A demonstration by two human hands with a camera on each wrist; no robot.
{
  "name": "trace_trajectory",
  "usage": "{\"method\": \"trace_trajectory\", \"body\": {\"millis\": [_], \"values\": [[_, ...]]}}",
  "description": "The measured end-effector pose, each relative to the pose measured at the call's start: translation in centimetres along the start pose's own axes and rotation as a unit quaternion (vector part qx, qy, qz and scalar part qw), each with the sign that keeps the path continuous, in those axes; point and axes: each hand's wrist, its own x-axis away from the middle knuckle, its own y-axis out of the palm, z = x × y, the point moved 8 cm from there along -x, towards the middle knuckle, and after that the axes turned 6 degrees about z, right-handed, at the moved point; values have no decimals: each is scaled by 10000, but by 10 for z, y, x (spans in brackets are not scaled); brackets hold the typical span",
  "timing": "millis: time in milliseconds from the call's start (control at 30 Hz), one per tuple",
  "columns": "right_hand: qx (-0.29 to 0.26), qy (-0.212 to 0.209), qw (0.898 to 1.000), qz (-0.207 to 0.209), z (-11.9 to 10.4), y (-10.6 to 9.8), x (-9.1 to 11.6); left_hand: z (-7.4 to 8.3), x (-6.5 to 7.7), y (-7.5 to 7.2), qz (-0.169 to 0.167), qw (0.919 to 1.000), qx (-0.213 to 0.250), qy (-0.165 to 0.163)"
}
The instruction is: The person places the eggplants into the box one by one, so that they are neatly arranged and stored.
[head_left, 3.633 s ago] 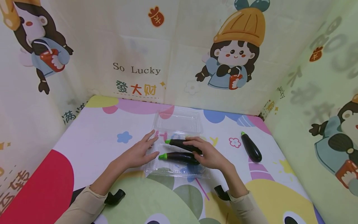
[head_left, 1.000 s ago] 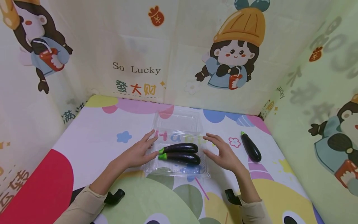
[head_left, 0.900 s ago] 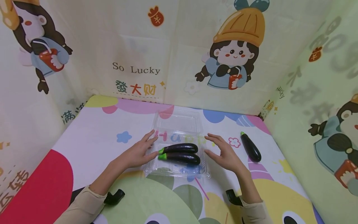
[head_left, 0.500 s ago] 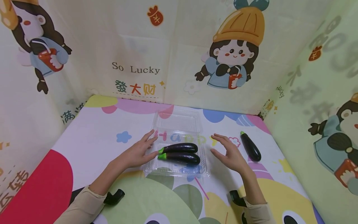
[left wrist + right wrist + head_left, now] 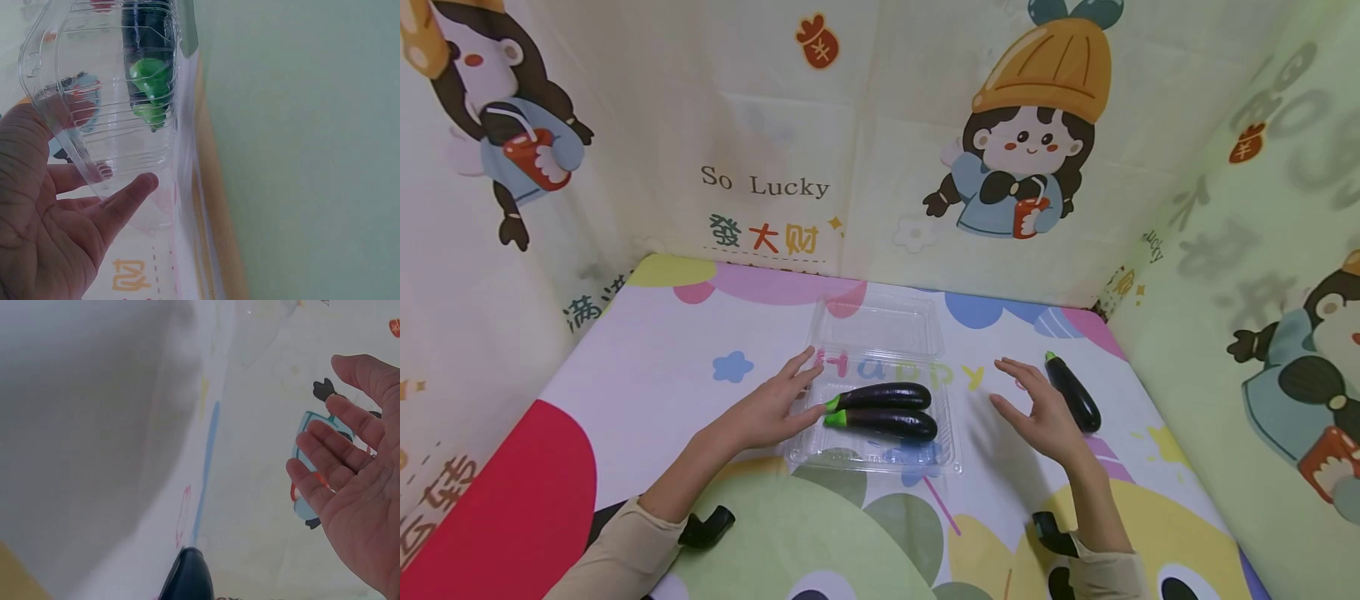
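Two dark eggplants, an upper one [image 5: 887, 393] and a lower one [image 5: 891, 425], lie side by side in a clear plastic box [image 5: 872, 465], green stems to the left. My left hand [image 5: 763, 410] rests at the box's left edge with thumb and fingers spread; the left wrist view shows its fingers [image 5: 128, 203] along the clear wall. To the right, my right hand [image 5: 1037, 410] is in the air, fingers extended and holding nothing. A third eggplant [image 5: 1073, 396] lies just beyond it, its end [image 5: 187, 578] showing low in the right wrist view.
The box's clear lid [image 5: 880, 327] lies folded back behind it. A patterned cloth [image 5: 655, 367] covers the table. Printed curtains [image 5: 880, 142] stand behind and at both sides. Black wrist mounts [image 5: 707, 527] sit at both sleeves.
My right hand has let go of the upper eggplant, which now lies against the lower one. That hand has moved right toward the third eggplant. My left hand stays in place.
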Motion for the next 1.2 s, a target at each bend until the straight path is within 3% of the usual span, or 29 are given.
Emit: {"method": "trace_trajectory", "body": {"millis": [733,1200], "values": [[99,174,9996,176,20,-15,7,-1,-2,-1,36,10000,8,-9],[66,626,9979,141,31,-30,11,-2,-1,0,42,10000,-17,-29]]}}
